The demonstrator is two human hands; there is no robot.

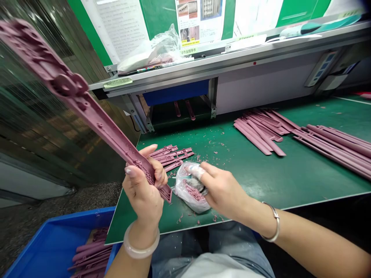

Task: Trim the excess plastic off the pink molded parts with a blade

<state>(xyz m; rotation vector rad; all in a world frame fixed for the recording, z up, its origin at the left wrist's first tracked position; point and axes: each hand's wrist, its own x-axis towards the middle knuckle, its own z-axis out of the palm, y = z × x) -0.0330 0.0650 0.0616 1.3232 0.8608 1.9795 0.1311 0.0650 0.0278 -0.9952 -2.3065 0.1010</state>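
My left hand [146, 191] is closed around the lower end of a long mauve plastic part [98, 116]. The part tilts up to the left, its ribbed inner face and a round hinge-like joint showing. My right hand [222, 187] is closed over a clear plastic bag [185, 197] on the table. White wrapping covers one of its fingers. A greyish, dark-edged thing shows under the fingers, too unclear to name. Mauve plastic shavings [194, 192] lie inside the bag. Behind the bag, several shorter mauve parts [171, 156] lie in a bunch.
Long mauve parts are stacked [339, 144] at the right, beside another pile [261, 129]. Shavings dot the green table [220, 208]. A blue bin [43, 247] with more parts stands at lower left. A metal shelf [208, 63] runs along the back.
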